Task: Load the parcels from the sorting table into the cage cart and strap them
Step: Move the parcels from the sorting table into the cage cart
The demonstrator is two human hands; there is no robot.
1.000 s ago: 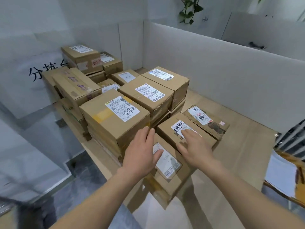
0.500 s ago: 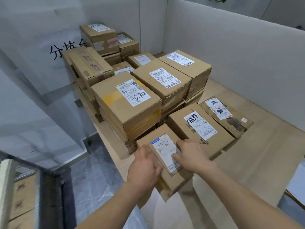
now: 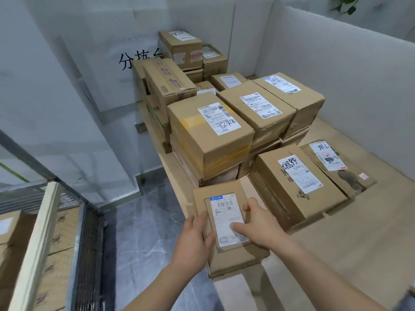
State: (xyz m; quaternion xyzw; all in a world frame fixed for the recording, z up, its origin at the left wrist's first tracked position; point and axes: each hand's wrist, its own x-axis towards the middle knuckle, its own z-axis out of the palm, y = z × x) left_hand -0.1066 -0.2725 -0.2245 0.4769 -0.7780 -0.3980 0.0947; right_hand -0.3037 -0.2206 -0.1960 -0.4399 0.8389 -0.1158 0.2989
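Note:
A small cardboard parcel (image 3: 221, 194) with a white label sits at the near left corner of the wooden sorting table (image 3: 359, 232), jutting over the table's front edge. My left hand (image 3: 194, 239) grips its left side with the thumb on top. My right hand (image 3: 258, 223) grips its right side, thumb on the label. Several more brown parcels (image 3: 208, 131) are stacked behind it. The cage cart (image 3: 89, 239) stands at the lower left, with cartons (image 3: 60, 230) inside it.
Two flat parcels (image 3: 296, 182) lie just right of the held one. White partition walls (image 3: 348, 70) enclose the table's back and right. Grey marble floor (image 3: 143, 232) lies between table and cart. A cream post (image 3: 38, 239) runs along the cart's near side.
Both hands moved from the tops of the parcels to the sides of the small parcel and drew it toward me. My view swung left, bringing the cage cart into sight.

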